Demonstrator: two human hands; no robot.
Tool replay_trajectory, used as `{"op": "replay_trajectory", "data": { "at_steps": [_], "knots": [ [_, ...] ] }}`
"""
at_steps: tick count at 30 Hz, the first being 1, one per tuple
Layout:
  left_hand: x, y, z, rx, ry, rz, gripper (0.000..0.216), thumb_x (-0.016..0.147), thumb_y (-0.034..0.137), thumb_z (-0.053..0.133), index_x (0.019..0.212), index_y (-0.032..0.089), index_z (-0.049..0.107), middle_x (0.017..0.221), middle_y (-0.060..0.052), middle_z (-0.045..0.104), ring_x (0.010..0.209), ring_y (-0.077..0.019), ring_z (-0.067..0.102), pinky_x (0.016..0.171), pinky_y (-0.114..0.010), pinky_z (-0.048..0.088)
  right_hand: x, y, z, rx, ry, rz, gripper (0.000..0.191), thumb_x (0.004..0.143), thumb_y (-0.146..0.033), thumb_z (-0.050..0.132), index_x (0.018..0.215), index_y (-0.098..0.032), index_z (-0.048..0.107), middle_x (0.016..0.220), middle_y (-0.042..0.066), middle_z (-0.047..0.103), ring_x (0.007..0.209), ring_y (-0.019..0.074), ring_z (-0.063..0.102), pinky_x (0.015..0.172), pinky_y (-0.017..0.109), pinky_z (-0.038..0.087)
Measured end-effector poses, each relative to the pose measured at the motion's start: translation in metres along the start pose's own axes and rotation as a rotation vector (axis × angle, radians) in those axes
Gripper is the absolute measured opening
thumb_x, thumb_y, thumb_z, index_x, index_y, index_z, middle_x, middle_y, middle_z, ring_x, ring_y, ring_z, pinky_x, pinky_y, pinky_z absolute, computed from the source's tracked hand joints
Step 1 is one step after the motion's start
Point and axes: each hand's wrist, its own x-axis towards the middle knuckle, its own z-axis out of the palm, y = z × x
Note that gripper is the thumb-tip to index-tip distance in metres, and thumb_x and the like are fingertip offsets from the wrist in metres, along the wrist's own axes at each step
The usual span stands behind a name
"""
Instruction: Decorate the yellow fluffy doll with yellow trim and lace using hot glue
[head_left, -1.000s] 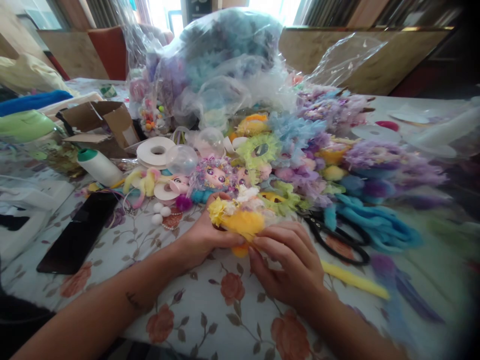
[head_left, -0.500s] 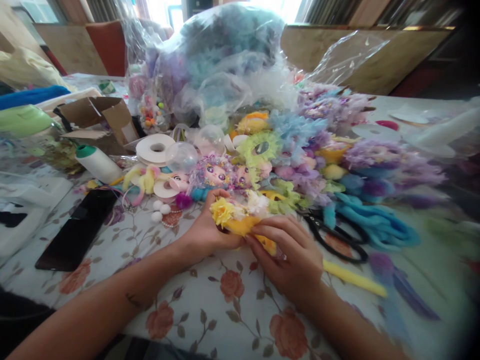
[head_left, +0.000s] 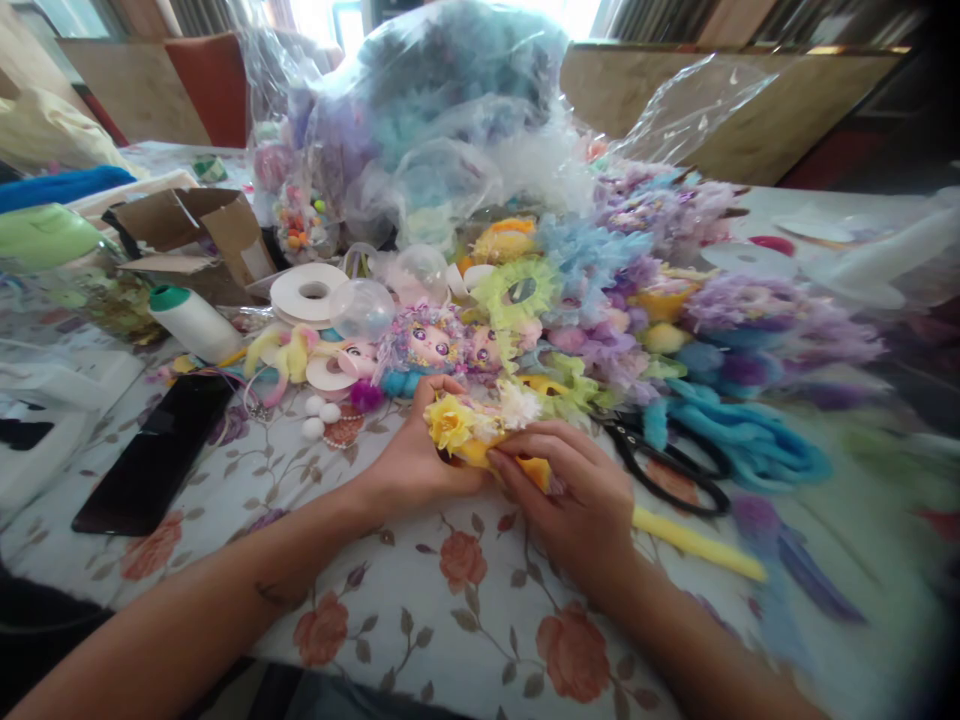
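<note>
Between my hands is a small yellow craft piece (head_left: 474,452) trimmed with a yellow flower (head_left: 450,424) and white fluff (head_left: 519,404). My left hand (head_left: 416,455) is closed around its left side, thumb raised behind the flower. My right hand (head_left: 576,490) pinches the yellow material at the lower right between thumb and fingers. Part of the piece is hidden behind the right fingers. Just beyond it lie doll heads, one with purple fluffy hair (head_left: 427,345). Black-handled scissors (head_left: 675,465) rest right of my right hand, near a yellow fuzzy strip (head_left: 697,543).
A black phone (head_left: 154,455), a thread cone (head_left: 193,325), a white ribbon roll (head_left: 311,292) and white pompoms (head_left: 321,412) lie at left. Behind stand a cardboard box (head_left: 199,240) and a large plastic bag (head_left: 450,110). Blue fuzzy strips (head_left: 765,440) lie at right.
My right fingers have shifted slightly left and up along the yellow material, closing in on its edge. The flower has moved slightly right. My left hand keeps its hold.
</note>
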Motion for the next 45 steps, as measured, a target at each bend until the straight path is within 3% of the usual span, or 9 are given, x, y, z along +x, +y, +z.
{"op": "replay_trajectory", "data": {
  "at_steps": [5,12,26,31,37,42,45],
  "knots": [
    [0.000,0.006,0.002,-0.058,-0.027,-0.074,0.069,0.057,0.003,0.077,0.114,0.027,0.046,0.076,0.008,0.057,0.061,-0.0089,0.053,0.055,-0.018,0.041,0.001,-0.002,-0.001,0.049,0.019,0.076,0.012,0.085,-0.007,0.070,0.083,-0.018,0.064,0.082,0.002,0.066,0.078,0.0128,0.063,0.072,0.025,0.050],
    [-0.002,-0.003,-0.005,-0.153,-0.064,-0.148,0.071,0.070,0.016,0.079,0.131,0.028,0.044,0.095,0.000,0.061,0.083,-0.0174,0.061,0.072,-0.028,0.049,0.004,-0.005,-0.003,0.072,0.033,0.118,0.012,0.085,-0.007,0.070,0.083,-0.018,0.064,0.080,0.000,0.066,0.074,0.0100,0.062,0.070,0.022,0.049],
    [0.000,0.001,-0.001,-0.046,-0.002,-0.095,0.075,0.060,0.012,0.079,0.126,0.026,0.048,0.083,0.003,0.061,0.073,-0.0158,0.060,0.066,-0.026,0.046,0.003,-0.008,-0.001,0.092,0.027,0.112,0.010,0.084,-0.012,0.070,0.089,-0.020,0.065,0.085,0.003,0.066,0.078,0.0157,0.063,0.070,0.030,0.053],
    [0.000,0.001,-0.002,-0.076,0.017,-0.084,0.074,0.059,0.009,0.079,0.124,0.026,0.050,0.081,0.004,0.061,0.075,-0.0165,0.062,0.066,-0.025,0.047,0.003,-0.007,0.001,0.068,0.024,0.089,0.016,0.081,-0.013,0.074,0.091,-0.021,0.064,0.088,0.004,0.065,0.078,0.0161,0.062,0.069,0.029,0.054],
    [0.000,-0.001,-0.008,-0.164,0.019,-0.098,0.070,0.062,0.009,0.080,0.125,0.026,0.054,0.102,-0.001,0.066,0.082,-0.0170,0.064,0.068,-0.026,0.050,-0.001,-0.002,-0.001,0.056,0.014,0.059,0.019,0.082,-0.009,0.071,0.096,-0.021,0.065,0.097,0.006,0.065,0.089,0.0174,0.065,0.078,0.031,0.054],
    [0.000,0.003,-0.008,-0.185,0.057,-0.135,0.076,0.059,0.006,0.080,0.127,0.027,0.054,0.089,0.003,0.065,0.070,-0.0134,0.061,0.059,-0.023,0.048,-0.002,-0.002,-0.001,0.048,0.018,0.045,0.021,0.083,-0.008,0.070,0.098,-0.022,0.065,0.097,0.005,0.065,0.090,0.0181,0.065,0.080,0.032,0.055],
    [0.001,0.008,-0.007,-0.303,0.042,-0.161,0.080,0.059,0.005,0.079,0.131,0.028,0.053,0.092,0.002,0.068,0.072,-0.0146,0.064,0.068,-0.027,0.052,-0.001,-0.002,0.000,0.026,0.054,0.049,0.022,0.083,-0.008,0.070,0.099,-0.022,0.065,0.097,0.005,0.065,0.090,0.0190,0.064,0.081,0.034,0.055]
  ]
}}
